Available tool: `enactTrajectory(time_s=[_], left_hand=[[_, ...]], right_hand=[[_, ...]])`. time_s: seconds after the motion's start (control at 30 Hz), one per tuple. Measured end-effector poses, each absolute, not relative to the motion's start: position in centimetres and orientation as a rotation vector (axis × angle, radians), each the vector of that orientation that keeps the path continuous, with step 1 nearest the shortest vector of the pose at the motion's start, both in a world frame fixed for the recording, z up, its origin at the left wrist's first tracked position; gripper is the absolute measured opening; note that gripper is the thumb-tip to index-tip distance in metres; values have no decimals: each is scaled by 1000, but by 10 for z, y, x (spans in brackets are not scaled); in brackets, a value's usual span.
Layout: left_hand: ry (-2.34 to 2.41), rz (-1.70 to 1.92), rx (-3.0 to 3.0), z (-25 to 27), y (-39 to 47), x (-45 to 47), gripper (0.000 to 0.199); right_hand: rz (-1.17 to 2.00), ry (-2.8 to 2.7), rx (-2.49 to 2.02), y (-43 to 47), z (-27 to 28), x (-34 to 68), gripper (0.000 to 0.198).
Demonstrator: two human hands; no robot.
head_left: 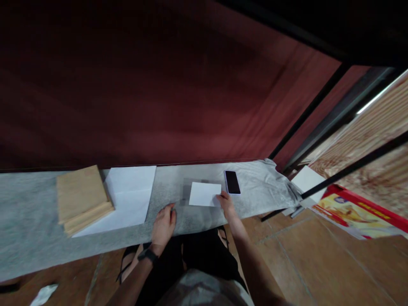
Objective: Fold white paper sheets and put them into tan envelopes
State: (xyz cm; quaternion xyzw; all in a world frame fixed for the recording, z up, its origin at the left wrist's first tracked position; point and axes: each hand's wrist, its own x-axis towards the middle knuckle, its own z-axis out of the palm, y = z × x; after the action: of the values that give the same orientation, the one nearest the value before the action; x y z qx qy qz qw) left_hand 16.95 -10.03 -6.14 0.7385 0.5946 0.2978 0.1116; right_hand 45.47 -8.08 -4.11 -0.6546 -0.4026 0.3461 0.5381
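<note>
Paper (205, 194) left of right hand (227, 205); right edge apparently pinched.

Dark-strapped wristwatch (148, 256): fastened around the left wrist (157, 248)
Grey fabric top (202, 291): worn, near edge
Black cloth bottoms (208, 251): worn below

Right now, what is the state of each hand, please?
Left hand: loosely curled over the grey cloth; whether it holds anything cannot be told.
Right hand: closed, holding the white card at its right edge.
</note>
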Motion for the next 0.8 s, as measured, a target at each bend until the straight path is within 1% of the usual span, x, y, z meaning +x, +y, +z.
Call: enactTrajectory(time_s=[0.17, 0.3, 0.4, 0.53, 0.63, 0.7, 0.73, 0.8], left_hand=[[1716, 934, 2131, -60, -102, 173, 30], [1651, 978, 2064, -51, -109, 167, 24], [1725, 1029, 2032, -36, -109, 140, 24], [2057, 1239, 1922, -4, -88, 61, 24], [2417, 1325, 1621, 17, -60, -16, 28], [2590, 1282, 1262, 23, -43, -58, 36], [2589, 1235, 1130, 23, -37, -74, 42], [2513, 1205, 1033, 17, -31, -93, 42]], right_hand=[[809, -1042, -1632, -65, -41, 457, 13], [806, -1134, -1672, -64, -43, 452, 13], [789, -1184, -1687, -69, -48, 450, 21], [641, -1284, -1802, -75, -60, 450, 40], [549, -1332, -1833, -78, -69, 447, 49], [503, -1348, -1847, -80, -74, 443, 53], [487, -1357, -1852, -81, -76, 441, 54], [466, -1371, -1856, -83, -78, 437, 58]])
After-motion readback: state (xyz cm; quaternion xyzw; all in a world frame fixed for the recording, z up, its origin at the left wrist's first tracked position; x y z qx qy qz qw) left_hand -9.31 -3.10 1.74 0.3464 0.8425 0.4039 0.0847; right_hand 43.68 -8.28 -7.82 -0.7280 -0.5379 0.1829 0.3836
